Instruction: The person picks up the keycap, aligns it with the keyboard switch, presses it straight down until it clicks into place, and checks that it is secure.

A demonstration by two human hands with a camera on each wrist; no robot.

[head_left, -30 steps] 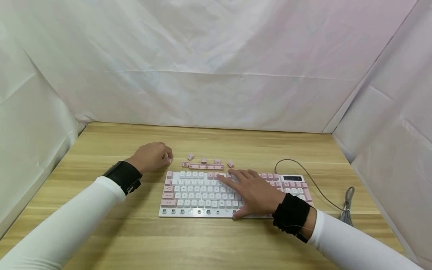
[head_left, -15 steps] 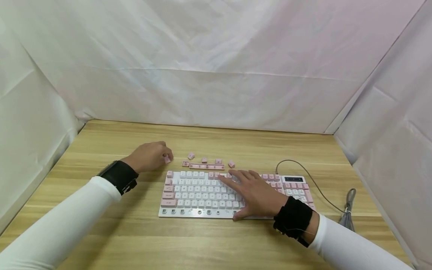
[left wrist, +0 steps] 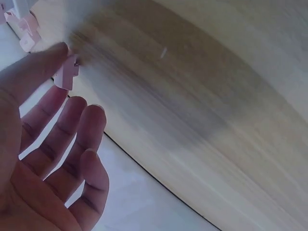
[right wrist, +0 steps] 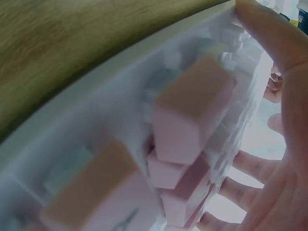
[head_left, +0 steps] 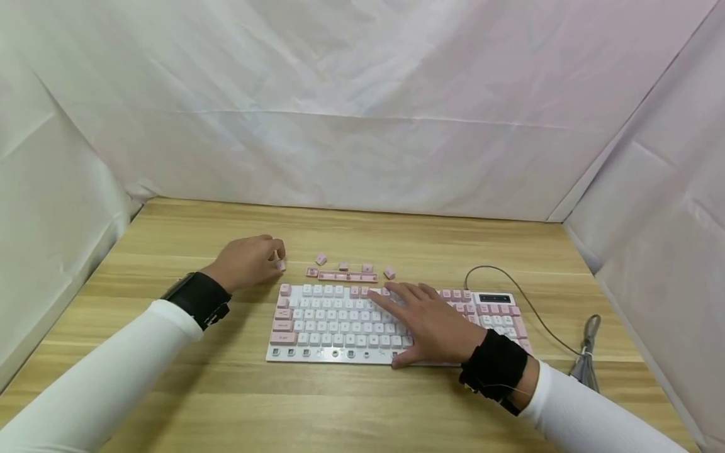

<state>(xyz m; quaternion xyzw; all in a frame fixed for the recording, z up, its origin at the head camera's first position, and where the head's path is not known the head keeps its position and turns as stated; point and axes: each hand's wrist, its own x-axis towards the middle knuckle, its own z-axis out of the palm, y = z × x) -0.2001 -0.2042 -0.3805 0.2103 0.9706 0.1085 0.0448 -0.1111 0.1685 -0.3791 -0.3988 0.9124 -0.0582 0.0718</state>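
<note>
A small pink keycap (left wrist: 66, 76) is pinched between the thumb and forefinger of my left hand (head_left: 249, 259), beyond the keyboard's far left corner; its hollow underside partly shows in the left wrist view. My right hand (head_left: 433, 324) rests spread over the white and pink keyboard (head_left: 340, 355), thumb at its front edge and fingers reaching toward the back row. Bare key switches show along the front row. Behind the keyboard lie a long pink spacebar (head_left: 348, 277), turned over, a small upturned keycap (head_left: 312, 272) and several loose pink keycaps (head_left: 343, 266).
A grey cable (head_left: 535, 311) runs from the keyboard's back right and ends in a tied bundle (head_left: 586, 358) on the wooden table (head_left: 340, 409). White cloth (head_left: 362, 126) hangs behind the table and at both sides.
My left hand has shifted slightly left and turned the pink keycap in its fingertips. The right hand has kept its place on the keyboard, and the loose keycaps lie as before.
</note>
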